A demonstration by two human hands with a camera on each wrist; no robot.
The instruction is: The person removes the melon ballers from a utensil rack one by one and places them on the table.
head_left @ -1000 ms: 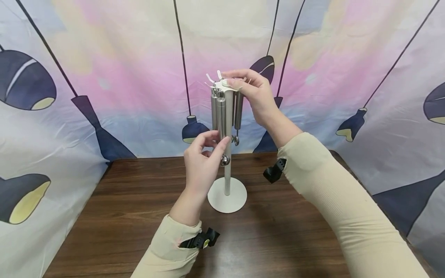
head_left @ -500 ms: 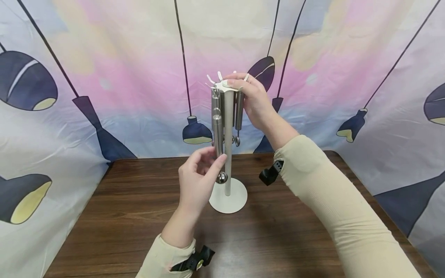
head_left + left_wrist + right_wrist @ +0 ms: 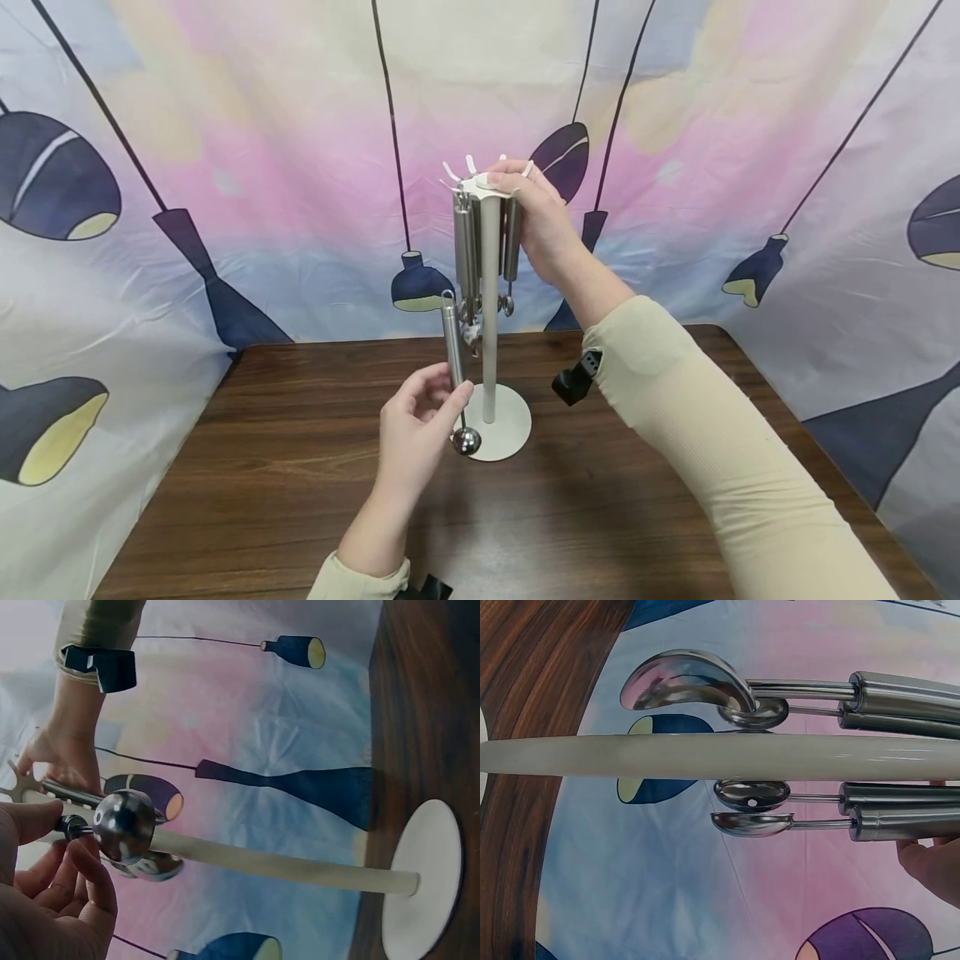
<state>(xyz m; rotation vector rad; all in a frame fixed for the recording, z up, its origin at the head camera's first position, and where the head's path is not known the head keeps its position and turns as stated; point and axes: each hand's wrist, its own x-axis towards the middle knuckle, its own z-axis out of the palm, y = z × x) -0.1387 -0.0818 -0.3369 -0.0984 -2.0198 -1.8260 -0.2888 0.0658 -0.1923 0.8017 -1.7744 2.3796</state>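
Note:
My left hand (image 3: pixel 408 433) pinches a steel scoop (image 3: pixel 453 342) by its handle, upright, with its round bowl (image 3: pixel 467 441) low in front of the stand's base. In the left wrist view that bowl (image 3: pixel 126 825) faces the camera, beyond the thumb and fingertips. My right hand (image 3: pixel 543 217) grips the hooked top (image 3: pixel 480 185) of a white utensil stand, thumb on the top plate. Several steel utensils (image 3: pixel 463 242) hang from the hooks around the pole (image 3: pixel 489 333). Below them in the right wrist view are a large curved bowl (image 3: pixel 682 679) and smaller ones, one with a hole (image 3: pixel 751 793).
The stand's round white base (image 3: pixel 510 433) rests on a dark brown wooden table (image 3: pixel 300 450). A patterned cloth (image 3: pixel 300 167) hangs behind the table and at both sides. Black cameras (image 3: pixel 576 379) are strapped at the wrists.
My left hand has brought the scoop down from the hooks, leftward and nearer to me, away from the other utensils. The right hand stays at the stand's top, shifted slightly.

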